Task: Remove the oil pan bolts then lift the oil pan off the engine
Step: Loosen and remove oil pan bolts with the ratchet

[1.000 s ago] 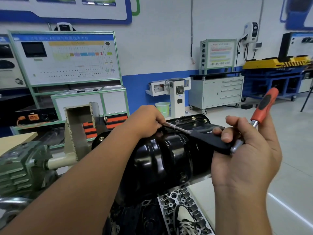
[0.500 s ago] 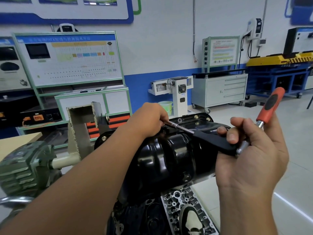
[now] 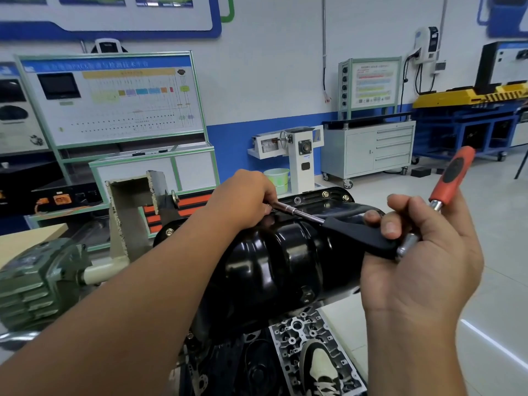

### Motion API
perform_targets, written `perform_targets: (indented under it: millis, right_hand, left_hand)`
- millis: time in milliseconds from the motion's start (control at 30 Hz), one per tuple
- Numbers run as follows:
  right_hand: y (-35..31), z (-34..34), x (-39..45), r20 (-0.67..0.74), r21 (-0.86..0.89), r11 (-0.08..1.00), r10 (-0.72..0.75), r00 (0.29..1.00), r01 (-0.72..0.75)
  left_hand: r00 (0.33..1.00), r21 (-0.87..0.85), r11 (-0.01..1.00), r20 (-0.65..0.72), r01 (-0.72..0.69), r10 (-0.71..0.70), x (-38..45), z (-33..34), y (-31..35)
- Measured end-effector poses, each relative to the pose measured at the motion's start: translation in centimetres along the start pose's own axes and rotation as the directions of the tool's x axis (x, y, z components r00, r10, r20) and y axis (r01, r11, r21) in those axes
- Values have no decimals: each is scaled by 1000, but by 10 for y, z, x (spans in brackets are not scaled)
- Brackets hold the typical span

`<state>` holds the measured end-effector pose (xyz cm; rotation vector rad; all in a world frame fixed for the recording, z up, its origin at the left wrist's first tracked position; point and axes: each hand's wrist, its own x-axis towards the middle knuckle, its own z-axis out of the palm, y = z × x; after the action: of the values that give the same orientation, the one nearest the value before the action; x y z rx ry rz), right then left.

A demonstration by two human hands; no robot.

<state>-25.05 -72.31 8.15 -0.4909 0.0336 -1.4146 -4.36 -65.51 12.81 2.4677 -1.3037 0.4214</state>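
Oil pan (image 3: 280, 264): black, glossy pressed steel, bolted on the engine; likely stiff, slippery, moderately heavy; lift by flange. Left hand (image 3: 243, 198) clasps the driver (image 3: 297, 212) tip; right hand (image 3: 423, 238) grips both handles.

Your right hand (image 3: 423, 252) sits slightly lower than a second ago, with the two tools it grips, the black-handled driver (image 3: 357, 234) and orange-handled ratchet (image 3: 453, 174).

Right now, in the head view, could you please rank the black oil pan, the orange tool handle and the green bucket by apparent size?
1. Black oil pan
2. Orange tool handle, nearer the camera
3. Green bucket, partly hidden, farther off; ranking against the handle unsure
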Motion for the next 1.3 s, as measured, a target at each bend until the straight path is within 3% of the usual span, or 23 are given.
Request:
perform_targets:
  millis: [167, 467, 700, 900, 1300]
  right_hand:
    - [-5, -3, 5, -15, 5, 1000, 3, 1000, -3]
    - [-6, -6, 8, -14, 17, 1000, 18, 1000, -18]
    - [1, 7, 2, 56, -82, 997, -1, 998, 5]
    - [15, 19, -2, 124, -185, 982, -7, 992, 30]
    - [24, 30, -13, 86, -330, 924, -174, 981, 193]
  left_hand:
    - [996, 61, 997, 73, -51, 46, 3, 2, -3]
    - [1000, -27, 1000, 7, 1, -1, 6, 6, -4]
    - [998, -218, 976, -48, 16, -27, 0, 4, -9]
    - [991, -215, 973, -84, 85, -105, 3, 5, -4]
    - [989, -286, 955, -97, 77, -109, -3, 1, 0]
